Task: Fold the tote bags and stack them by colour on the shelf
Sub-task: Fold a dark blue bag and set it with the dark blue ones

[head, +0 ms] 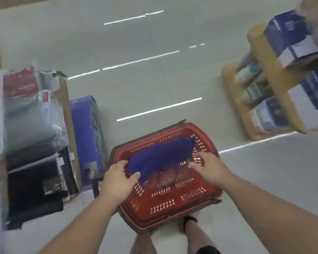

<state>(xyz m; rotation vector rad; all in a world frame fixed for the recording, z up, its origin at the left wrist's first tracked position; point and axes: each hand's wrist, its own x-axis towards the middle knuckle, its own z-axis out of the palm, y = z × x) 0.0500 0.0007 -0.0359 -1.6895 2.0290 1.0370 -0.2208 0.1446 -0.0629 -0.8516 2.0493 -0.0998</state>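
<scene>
Blurred packets crowd the left shelf point(65, 110), which the frame cuts off. The left hand point(117, 180) pinches the near-left end of the blue tote bag point(162, 156). The bag lies across the red basket point(173, 198), its long axis running near-left to far-right. The right hand point(207, 167), fingers loosely extended, is at the bag's right edge; whether it touches is unclear.

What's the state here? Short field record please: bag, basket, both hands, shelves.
bag: blue tote bag, spread loosely over the basket, not yet folded
basket: red basket on the floor by the person's feet
left hand: pinches the bag's left end
right hand: fingers extended at the bag's right edge; contact unclear
left shelf: packaged goods
right shelf: boxes
image: motion-blurred
</scene>
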